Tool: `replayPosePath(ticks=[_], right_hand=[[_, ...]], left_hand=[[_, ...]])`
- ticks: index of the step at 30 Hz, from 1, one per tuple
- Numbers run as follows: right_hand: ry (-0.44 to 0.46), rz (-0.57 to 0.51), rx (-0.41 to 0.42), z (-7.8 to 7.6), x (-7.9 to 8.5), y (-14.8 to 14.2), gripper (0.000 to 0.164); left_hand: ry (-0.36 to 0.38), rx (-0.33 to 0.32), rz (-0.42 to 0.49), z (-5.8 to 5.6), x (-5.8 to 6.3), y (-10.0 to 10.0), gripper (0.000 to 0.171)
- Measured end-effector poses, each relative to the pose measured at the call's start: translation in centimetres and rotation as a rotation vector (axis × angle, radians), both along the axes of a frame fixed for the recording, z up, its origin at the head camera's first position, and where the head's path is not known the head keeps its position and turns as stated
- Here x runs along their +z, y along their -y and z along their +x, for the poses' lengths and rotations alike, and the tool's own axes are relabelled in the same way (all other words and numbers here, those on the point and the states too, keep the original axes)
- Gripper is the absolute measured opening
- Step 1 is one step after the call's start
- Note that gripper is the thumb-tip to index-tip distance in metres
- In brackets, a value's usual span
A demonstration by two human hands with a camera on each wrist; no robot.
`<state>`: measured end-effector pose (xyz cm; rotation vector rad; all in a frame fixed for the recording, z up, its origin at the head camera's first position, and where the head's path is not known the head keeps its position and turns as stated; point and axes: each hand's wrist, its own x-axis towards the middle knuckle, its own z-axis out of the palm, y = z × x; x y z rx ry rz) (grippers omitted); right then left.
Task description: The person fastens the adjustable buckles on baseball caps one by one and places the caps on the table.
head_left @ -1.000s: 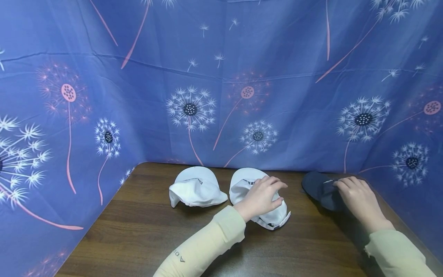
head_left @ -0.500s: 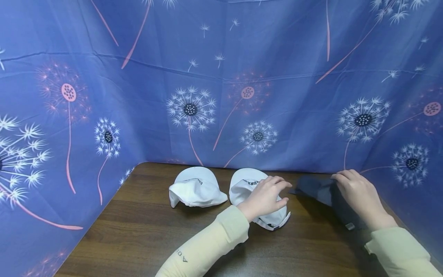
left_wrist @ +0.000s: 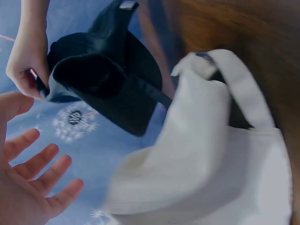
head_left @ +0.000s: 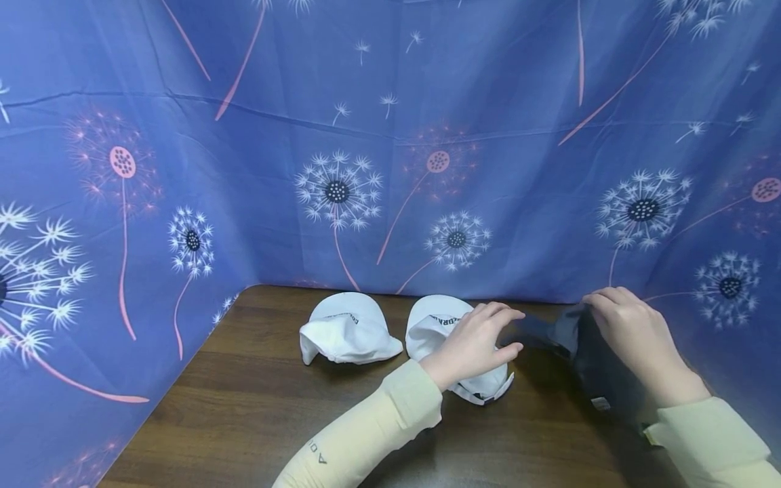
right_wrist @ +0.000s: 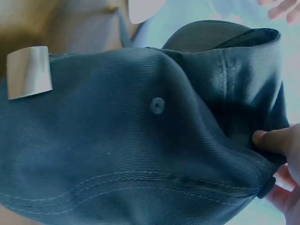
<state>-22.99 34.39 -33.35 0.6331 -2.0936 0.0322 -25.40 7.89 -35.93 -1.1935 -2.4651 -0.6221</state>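
Note:
A dark navy cap (head_left: 601,366) hangs from my right hand (head_left: 634,335) at the right of the table. In the right wrist view, thumb and fingers (right_wrist: 283,140) pinch the crown of this cap (right_wrist: 117,126) near its top button, and its fabric folds there. The cap's open underside (left_wrist: 93,77) faces the left wrist camera. My left hand (head_left: 472,342) is held over a white cap (head_left: 436,306) with dark lettering, fingers spread and holding nothing. The hand hides part of that cap in the head view. Its back strap (left_wrist: 243,89) shows in the left wrist view.
A second white cap (head_left: 348,332) lies to the left of the first, its crown crumpled. Both rest on the brown wooden table (head_left: 244,407). Blue cloth (head_left: 256,169) with a dandelion print stands along the back and sides.
My right hand has lifted the dark cap and tipped it, its brim swinging left towards my left hand. My left hand has shifted slightly right. The white caps stay put.

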Motion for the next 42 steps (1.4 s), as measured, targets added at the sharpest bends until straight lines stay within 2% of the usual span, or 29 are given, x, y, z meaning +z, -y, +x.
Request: replayPosePath(ticks=[6,11,16,21,26,28,30,35,42], right_hand=[[-0.046,-0.011,0.011,0.8,1.8,1.6,0.022],[-0.052,-0.019,0.007,1.8,3.2,3.1,0.015],[-0.028,-0.018,-0.007,2.8,4.2,4.6,0.027],[-0.050,-0.025,0.004,3.6,4.9,6.2,0.033],[-0.096,-0.087,0.060,4.1,5.2,7.7,0.015],[-0.101,-0.108,0.076,4.3,5.4,8.2,0.013],[-0.103,-0.114,0.084,4.6,5.6,8.6,0.017],[-0.125,-0.114,0.104,5.2,6.1,9.5,0.040],[-0.111,-0.117,0.118,6.0,6.5,10.6,0.045]], left_hand=[[0.064,-0.030,0.069,0.8,2.1,-0.1,0.045],[0.104,-0.048,0.095,1.1,3.0,0.0,0.051],[0.125,-0.065,0.118,1.4,3.7,0.3,0.054],[0.145,-0.083,0.131,1.8,4.6,0.5,0.060],[0.097,-0.086,0.099,2.5,5.6,0.7,0.064],[0.076,-0.077,0.093,2.8,5.9,0.9,0.063],[0.068,-0.067,0.096,3.1,6.2,1.1,0.061],[0.043,-0.047,0.144,3.8,6.9,1.6,0.048],[-0.066,0.020,0.247,4.0,7.3,2.3,0.022]])
